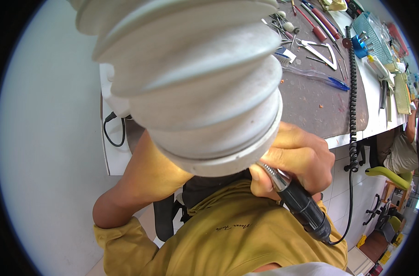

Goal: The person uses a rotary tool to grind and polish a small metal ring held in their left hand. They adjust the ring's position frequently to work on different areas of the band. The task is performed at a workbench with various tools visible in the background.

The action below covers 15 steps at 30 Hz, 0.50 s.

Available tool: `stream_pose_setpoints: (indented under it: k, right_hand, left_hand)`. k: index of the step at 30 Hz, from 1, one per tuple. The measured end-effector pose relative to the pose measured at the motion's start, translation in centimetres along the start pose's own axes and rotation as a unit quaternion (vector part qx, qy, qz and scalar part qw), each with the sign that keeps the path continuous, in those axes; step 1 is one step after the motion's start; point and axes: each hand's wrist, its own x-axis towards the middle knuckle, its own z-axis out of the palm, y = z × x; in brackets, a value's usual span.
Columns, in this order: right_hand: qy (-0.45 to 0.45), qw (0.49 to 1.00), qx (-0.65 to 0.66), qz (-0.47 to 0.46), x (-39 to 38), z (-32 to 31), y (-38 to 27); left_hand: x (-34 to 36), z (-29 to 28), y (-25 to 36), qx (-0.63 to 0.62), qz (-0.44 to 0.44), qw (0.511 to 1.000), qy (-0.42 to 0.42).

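A wide white corrugated hose (195,92) hangs down in front of me and covers the middle of the view. Below its rim, my right hand (306,154) is closed around a rotary handpiece (303,204) with a metal nose and a black body. The nose points up and left under the hose, and its tip is hidden. My left hand (170,168) reaches in from the other side. The hose hides its fingers and anything they may hold. Light falls on both hands beneath the rim.
A grey-brown mat (306,108) on the white table carries a blue pen (338,83), a white triangular tool (326,53) and several burs. A black coiled cord (353,99) hangs over the table edge. Beyond are a teal basket (375,34), a green chair (391,177) and another person (402,149).
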Motion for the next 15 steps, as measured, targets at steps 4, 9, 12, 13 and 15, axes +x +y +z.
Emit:
stream_pose_setpoints:
  k: [4,9,12,13,15]
  right_hand:
    - [0.002,1.000,0.003,0.017,-0.25,0.09,-0.21]
    - [-0.016,1.000,0.007,0.020,0.02,-0.12,-0.37]
    - [-0.018,1.000,0.006,0.025,0.03,-0.14,-0.38]
    - [-0.016,0.999,0.004,0.027,-0.02,-0.10,-0.37]
    - [-0.008,0.999,-0.001,0.032,-0.16,-0.05,-0.42]
  left_hand:
    - [-0.08,0.01,-0.02,0.000,-0.002,1.000,-0.001]
    - [0.01,0.08,-0.19,0.007,0.009,1.000,-0.002]
    - [-0.09,0.08,-0.22,-0.001,0.002,1.000,-0.003]
    - [-0.10,0.09,-0.24,-0.003,-0.002,1.000,-0.003]
    - [-0.07,0.07,-0.17,-0.006,-0.008,1.000,-0.003]
